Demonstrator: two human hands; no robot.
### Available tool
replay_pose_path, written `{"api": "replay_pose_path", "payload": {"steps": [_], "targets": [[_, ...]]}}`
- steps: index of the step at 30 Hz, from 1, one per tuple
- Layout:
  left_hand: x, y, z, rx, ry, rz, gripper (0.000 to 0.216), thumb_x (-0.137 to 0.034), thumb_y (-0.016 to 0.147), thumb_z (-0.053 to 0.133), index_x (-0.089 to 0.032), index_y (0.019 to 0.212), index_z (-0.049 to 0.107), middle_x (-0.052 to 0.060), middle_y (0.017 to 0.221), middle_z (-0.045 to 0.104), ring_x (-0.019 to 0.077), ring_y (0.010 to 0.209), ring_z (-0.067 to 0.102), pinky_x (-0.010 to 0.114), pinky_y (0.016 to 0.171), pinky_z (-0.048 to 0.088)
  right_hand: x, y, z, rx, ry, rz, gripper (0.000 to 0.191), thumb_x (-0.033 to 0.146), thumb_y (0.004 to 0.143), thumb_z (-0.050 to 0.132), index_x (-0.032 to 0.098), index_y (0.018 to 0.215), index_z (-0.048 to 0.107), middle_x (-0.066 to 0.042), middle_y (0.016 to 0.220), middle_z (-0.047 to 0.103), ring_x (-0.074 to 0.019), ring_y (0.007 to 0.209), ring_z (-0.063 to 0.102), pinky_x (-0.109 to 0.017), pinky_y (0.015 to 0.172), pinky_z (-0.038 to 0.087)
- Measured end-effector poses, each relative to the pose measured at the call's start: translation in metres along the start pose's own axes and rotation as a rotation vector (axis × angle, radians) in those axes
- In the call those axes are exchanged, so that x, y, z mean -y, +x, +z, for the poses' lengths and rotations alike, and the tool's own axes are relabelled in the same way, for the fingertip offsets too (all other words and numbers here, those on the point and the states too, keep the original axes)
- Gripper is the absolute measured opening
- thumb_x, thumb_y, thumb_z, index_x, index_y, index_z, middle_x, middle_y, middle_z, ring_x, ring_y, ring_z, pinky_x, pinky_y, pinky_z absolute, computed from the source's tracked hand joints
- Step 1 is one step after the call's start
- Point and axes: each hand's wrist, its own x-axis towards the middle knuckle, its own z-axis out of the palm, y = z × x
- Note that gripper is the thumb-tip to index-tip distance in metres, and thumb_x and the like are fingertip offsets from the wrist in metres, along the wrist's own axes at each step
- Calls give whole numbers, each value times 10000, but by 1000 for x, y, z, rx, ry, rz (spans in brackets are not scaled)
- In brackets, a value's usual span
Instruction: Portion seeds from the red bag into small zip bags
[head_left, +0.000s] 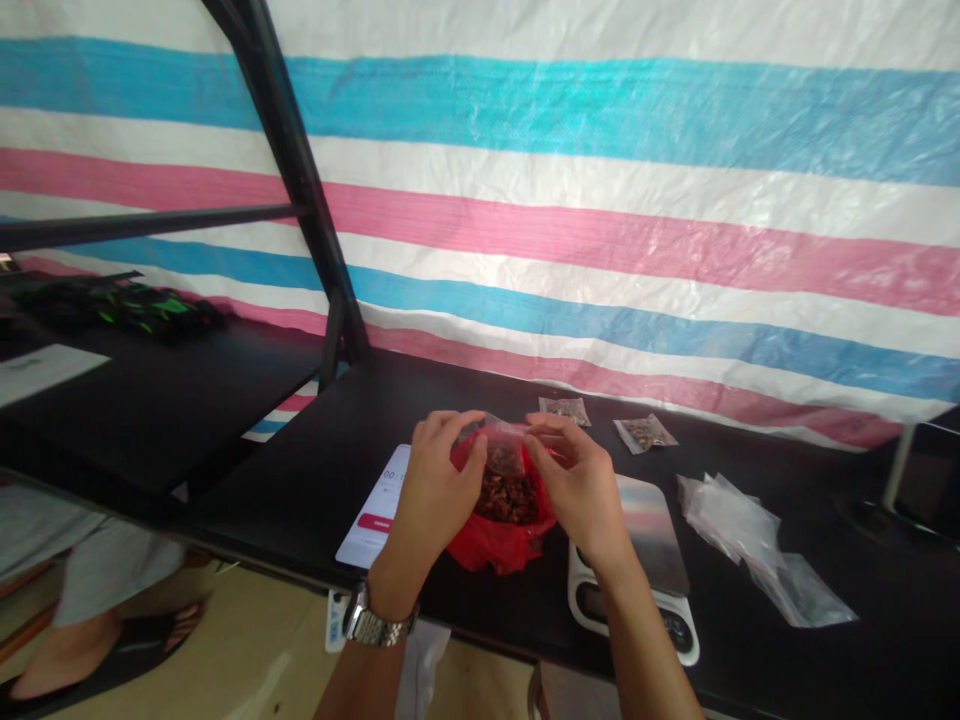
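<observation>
Both hands pinch the top of a small clear zip bag [506, 452] over a red plastic bag [495, 550] full of small brown pieces [508, 498]. My left hand [444, 470], with a metal watch on the wrist, grips the bag's left end between thumb and fingers. My right hand [577, 480] is closed on its right end. Some brown contents seem to show low in the clear bag, though I cannot tell them from what lies behind. Beneath my right forearm sits a white kitchen scale [652, 535] with a metal plate.
Two filled small bags, one [564, 410] behind my right hand and another [645, 433] further right, lie near the striped sheet [600, 230]. Unfilled clear bags [735, 520] are right of the scale. A phone [367, 525] showing a timer lies left. A person's foot [105, 645] is at lower left.
</observation>
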Motion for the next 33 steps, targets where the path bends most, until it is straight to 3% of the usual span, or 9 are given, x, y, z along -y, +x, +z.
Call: {"api": "replay_pose_path", "payload": {"steps": [3, 7, 14, 16, 21, 29, 33], "targets": [[-4, -2, 3, 43, -35, 6, 334, -296, 1018, 584, -210, 1306, 729, 97, 1206, 763, 285, 1134, 649, 458, 1041, 536, -1, 1, 1, -7, 5, 6, 231, 400, 915, 691, 214, 1031, 762, -73, 979, 820, -229, 900, 789, -338, 830, 627], [0, -4, 7, 105, -83, -7, 357, -240, 1018, 541, -197, 1333, 705, 100, 1192, 784, 275, 1122, 663, 447, 1032, 541, -7, 1, 5, -47, -75, 24, 365, 431, 875, 726, 207, 1163, 733, -94, 1047, 814, -242, 878, 780, -345, 763, 620], [5, -4, 0, 140, -84, -28, 437, -294, 992, 581, -217, 1413, 669, 109, 1320, 760, 292, 1208, 644, 484, 1099, 511, 3, -2, 1, -23, -76, 70, 289, 493, 886, 708, 215, 967, 719, -75, 925, 793, -232, 794, 747, -322, 708, 580], [3, -4, -4, 181, -94, -36, 373, -322, 997, 578, -248, 1330, 728, 93, 1329, 763, 301, 1247, 626, 500, 1119, 494, 5, -3, -2, 36, -48, 85, 294, 494, 869, 718, 210, 942, 715, -78, 922, 788, -224, 783, 738, -311, 696, 576], [-4, 1, -15, 189, -131, -45, 242, -357, 998, 587, -287, 1063, 809, 56, 1108, 811, 277, 1137, 674, 454, 1052, 525, 11, -8, -4, 67, -5, 99, 255, 457, 870, 732, 217, 955, 711, -70, 918, 791, -218, 796, 751, -294, 692, 592], [-14, 4, -25, 199, -260, -71, 217, -336, 975, 605, -265, 1002, 809, 33, 1025, 840, 236, 951, 758, 353, 924, 591, 28, -11, -10, 150, 103, 132, 304, 463, 865, 774, 233, 1056, 716, -63, 975, 812, -227, 850, 789, -323, 764, 640], [-17, 4, -27, 232, -344, -112, 228, -341, 982, 614, -253, 1034, 817, 28, 1084, 852, 214, 902, 778, 322, 909, 606, 28, -12, -11, 209, 95, 126, 300, 402, 872, 749, 232, 1118, 725, -52, 966, 824, -228, 881, 796, -338, 818, 642]]}}
